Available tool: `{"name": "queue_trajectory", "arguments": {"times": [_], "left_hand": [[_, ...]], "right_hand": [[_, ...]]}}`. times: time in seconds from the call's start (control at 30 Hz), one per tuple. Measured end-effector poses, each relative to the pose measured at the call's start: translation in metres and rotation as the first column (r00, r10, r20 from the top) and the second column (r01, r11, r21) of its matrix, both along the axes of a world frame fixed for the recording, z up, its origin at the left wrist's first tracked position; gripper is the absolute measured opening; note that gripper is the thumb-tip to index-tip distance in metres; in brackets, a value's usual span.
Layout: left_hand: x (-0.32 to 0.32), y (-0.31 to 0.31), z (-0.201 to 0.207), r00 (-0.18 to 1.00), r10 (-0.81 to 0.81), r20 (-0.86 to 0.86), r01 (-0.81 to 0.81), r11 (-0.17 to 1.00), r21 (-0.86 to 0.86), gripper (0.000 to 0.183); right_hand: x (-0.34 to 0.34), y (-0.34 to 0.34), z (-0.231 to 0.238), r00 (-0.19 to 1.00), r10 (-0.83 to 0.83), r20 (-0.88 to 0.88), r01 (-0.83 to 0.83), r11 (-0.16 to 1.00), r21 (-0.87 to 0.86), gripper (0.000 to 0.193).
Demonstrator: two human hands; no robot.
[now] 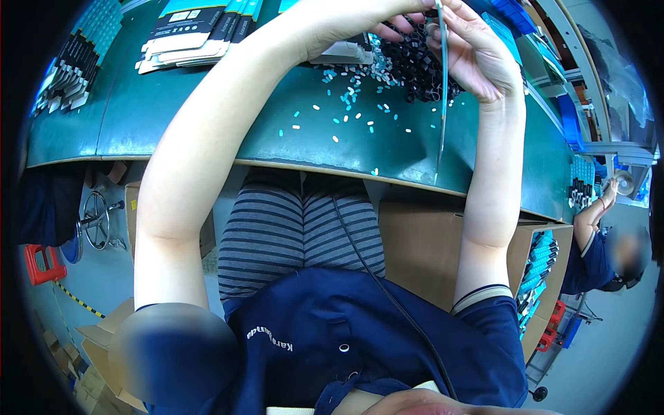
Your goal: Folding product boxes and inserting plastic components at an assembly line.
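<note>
the thin flat piece (443,104) is up in front of the body, turned edge-on to the view, its long edge running down over the tabletop (401,155). the right hand (478,54) has it pinched near the top, thumb and fingers closed on it, palm half open below. the left hand (366,14) comes across from the other side with its fingertips at the same top end; the frame's upper edge cuts them off, so whether they grip or only brush it, i cannot tell.

to handle this well, keep the right pinch light and close to the edge, since a piece this thin would likely bend or crease under a hard squeeze. let the left fingertips steady the top before any change of grip. the lower end hangs free, so slow turns should stop it swinging. mind the heap of black parts (415,66) just behind it and the loose white and teal bits (353,90) nearby: a low sweep could scatter them. the stacked flat cartons (183,41) lie farther left.
</note>
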State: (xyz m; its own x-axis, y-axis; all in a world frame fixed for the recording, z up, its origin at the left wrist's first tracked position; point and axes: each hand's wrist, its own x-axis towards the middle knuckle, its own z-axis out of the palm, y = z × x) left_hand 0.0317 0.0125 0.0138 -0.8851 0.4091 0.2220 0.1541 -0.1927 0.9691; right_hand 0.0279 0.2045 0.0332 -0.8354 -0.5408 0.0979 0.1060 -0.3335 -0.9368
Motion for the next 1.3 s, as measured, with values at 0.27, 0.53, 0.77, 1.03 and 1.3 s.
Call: {"name": "queue_trajectory", "arguments": {"times": [0.27,0.53,0.77,1.03,1.3], "left_hand": [[-0.005,0.005,-0.007,0.995,-0.057,-0.076,0.045,0.987,-0.153,0.015],[0.051,0.018,0.034,0.984,-0.087,0.157,0.089,0.996,-0.006,0.057],[0.009,0.005,0.001,0.859,-0.469,0.204,0.425,0.877,0.225,0.065],[0.001,-0.01,0.009,0.99,-0.14,-0.001,0.12,0.847,0.518,0.088],[-0.01,-0.005,0.001,0.941,-0.212,0.265,-0.004,0.773,0.634,0.049]], "right_hand": [[-0.003,0.003,-0.007,0.998,-0.05,0.037,0.051,0.999,-0.003,0.02],[0.001,-0.011,0.001,0.939,-0.322,-0.117,0.264,0.897,-0.354,0.026],[0.003,-0.017,-0.004,0.769,-0.507,-0.389,0.523,0.849,-0.073,0.018],[0.005,-0.01,-0.002,0.968,-0.221,-0.116,0.247,0.915,0.32,0.039],[-0.001,-0.009,-0.018,0.984,-0.118,0.131,0.082,0.965,0.251,0.03]]}}
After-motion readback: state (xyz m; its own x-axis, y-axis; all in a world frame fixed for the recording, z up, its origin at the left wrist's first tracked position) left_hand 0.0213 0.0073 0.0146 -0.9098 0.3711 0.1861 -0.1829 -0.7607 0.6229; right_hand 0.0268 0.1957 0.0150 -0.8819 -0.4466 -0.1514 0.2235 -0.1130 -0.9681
